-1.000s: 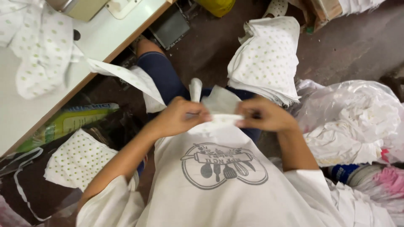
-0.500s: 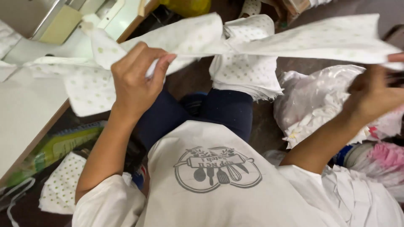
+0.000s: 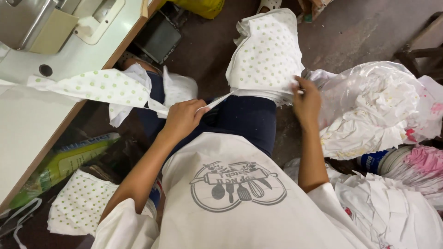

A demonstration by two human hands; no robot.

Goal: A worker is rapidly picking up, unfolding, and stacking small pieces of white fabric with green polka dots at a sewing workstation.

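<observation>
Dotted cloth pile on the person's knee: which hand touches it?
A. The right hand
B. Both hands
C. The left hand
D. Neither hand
A: the right hand presses against the side of the dotted cloth pile, while the left hand pinches a thin cloth strip leading to it.

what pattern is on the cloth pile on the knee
White with small green dots, on the cloth pile; head view.
</observation>
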